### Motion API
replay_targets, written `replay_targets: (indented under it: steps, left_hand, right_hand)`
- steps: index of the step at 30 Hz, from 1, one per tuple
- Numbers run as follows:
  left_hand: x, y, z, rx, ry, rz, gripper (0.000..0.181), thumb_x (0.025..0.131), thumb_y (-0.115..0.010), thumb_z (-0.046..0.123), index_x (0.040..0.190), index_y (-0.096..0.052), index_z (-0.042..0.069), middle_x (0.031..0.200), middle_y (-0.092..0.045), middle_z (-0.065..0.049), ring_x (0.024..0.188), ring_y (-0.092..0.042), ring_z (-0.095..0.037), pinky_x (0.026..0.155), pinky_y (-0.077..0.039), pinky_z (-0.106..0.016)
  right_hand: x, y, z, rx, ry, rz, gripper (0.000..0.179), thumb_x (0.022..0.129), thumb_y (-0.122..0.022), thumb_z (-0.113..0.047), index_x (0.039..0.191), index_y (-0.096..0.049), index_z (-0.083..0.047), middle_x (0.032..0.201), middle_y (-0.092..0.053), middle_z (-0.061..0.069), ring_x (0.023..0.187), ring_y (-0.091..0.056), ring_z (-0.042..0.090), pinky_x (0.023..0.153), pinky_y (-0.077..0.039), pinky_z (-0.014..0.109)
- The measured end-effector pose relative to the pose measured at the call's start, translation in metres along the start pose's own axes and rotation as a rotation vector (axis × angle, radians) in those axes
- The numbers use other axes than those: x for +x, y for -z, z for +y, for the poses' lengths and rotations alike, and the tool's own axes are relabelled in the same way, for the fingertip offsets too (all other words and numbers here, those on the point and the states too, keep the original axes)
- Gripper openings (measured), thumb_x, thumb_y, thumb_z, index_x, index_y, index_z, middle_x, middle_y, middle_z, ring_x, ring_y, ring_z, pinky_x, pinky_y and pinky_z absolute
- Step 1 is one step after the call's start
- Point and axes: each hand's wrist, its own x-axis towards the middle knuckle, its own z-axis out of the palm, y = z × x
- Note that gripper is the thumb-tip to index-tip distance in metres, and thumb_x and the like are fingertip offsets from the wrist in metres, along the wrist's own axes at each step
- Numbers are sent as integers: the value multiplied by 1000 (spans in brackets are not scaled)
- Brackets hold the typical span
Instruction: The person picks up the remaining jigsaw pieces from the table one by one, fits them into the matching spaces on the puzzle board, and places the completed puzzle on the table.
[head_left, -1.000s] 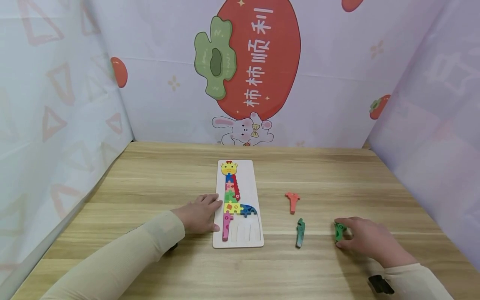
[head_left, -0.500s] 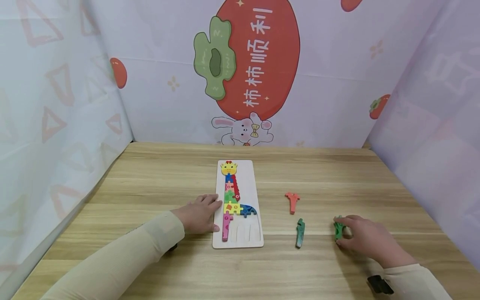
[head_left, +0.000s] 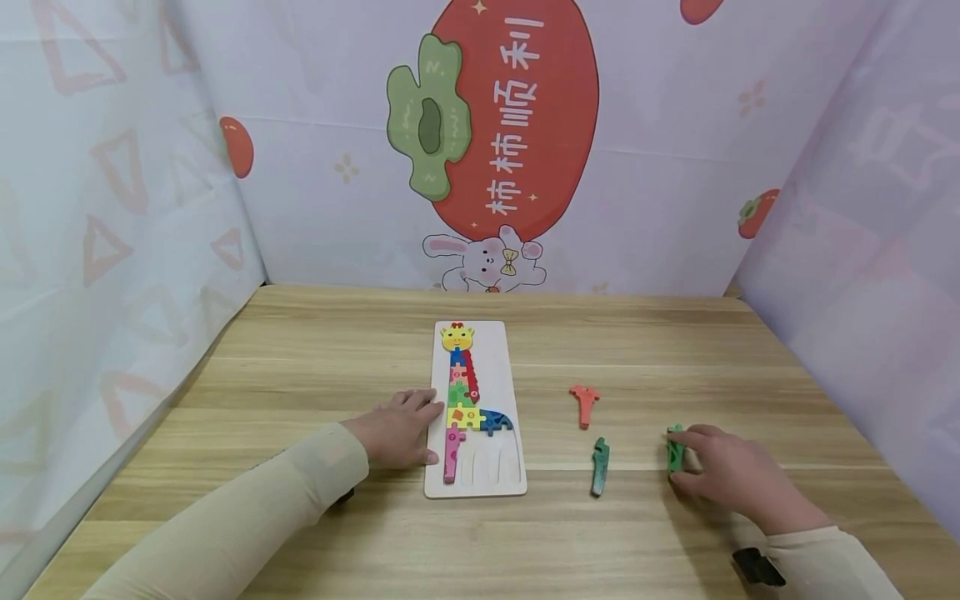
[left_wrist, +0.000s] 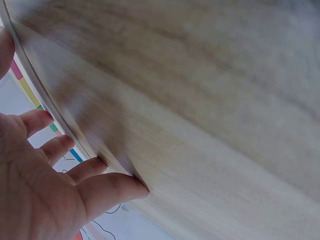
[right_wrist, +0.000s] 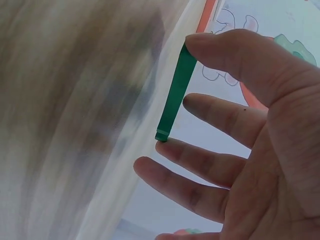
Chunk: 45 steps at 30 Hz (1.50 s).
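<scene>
Over on the right side of the table (head_left: 315,342), the right hand (head_left: 731,477) is holding a bright green piece (head_left: 677,450) by its two ends, thumb at one and a fingertip at the other, the remaining fingers spreading loosely; I can't tell whether the piece is touching the wood. The left hand (head_left: 396,431) is gripping nothing, its fingers fanning apart and touching the left edge of a pale board (head_left: 493,358). A giraffe puzzle (head_left: 459,392) is lying on that board. Between board and right hand, a coral piece (head_left: 585,407) and a dark green piece (head_left: 600,468) are lying apart, the coral one farther back.
</scene>
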Motion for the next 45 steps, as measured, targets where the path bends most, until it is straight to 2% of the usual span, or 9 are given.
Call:
replay_targets:
  steps: [12, 19, 27, 42, 45]
  left_hand:
    - [0, 0, -1, 14, -8, 5, 80, 86, -65, 52, 151, -35, 16, 157, -25, -8, 141, -26, -35, 107, -31, -61]
    - [0, -1, -1, 13, -7, 3, 80, 86, -65, 53, 151, -34, 17, 157, -24, -7, 141, -25, -35, 107, -31, -62]
    - [0, -1, -2, 8, -5, 2, 80, 86, -65, 52, 151, -34, 17, 157, -24, -7, 141, -25, -35, 106, -31, -62]
    - [-1, 0, 0, 5, -1, 1, 80, 86, -65, 52, 151, -35, 17, 157, -24, -8, 141, -25, -35, 107, -32, -61]
    - [0, -1, -1, 12, -6, 1, 80, 86, -65, 52, 151, -35, 16, 157, -24, -8, 141, -25, -35, 106, -32, -62]
  right_hand:
    - [1, 6, -7, -13, 11, 74, 53, 73, -81, -34, 116, -69, -6, 114, -63, 24, 79, -66, 31, 62, -51, 50]
    - [1, 9, -8, -9, 20, 85, 52, 74, -81, -34, 117, -68, -6, 115, -62, 25, 87, -66, 36, 68, -50, 56]
    - [3, 12, -9, -15, 37, 101, 52, 74, -81, -33, 117, -69, -7, 115, -62, 24, 83, -67, 33, 64, -50, 52]
    - [7, 15, -13, -3, 52, 135, 50, 74, -82, -31, 117, -69, -9, 118, -62, 24, 82, -66, 33, 69, -50, 57]
    - [8, 16, -15, -9, 60, 137, 50, 74, -82, -31, 118, -69, -10, 118, -62, 24, 76, -65, 28, 65, -50, 52]
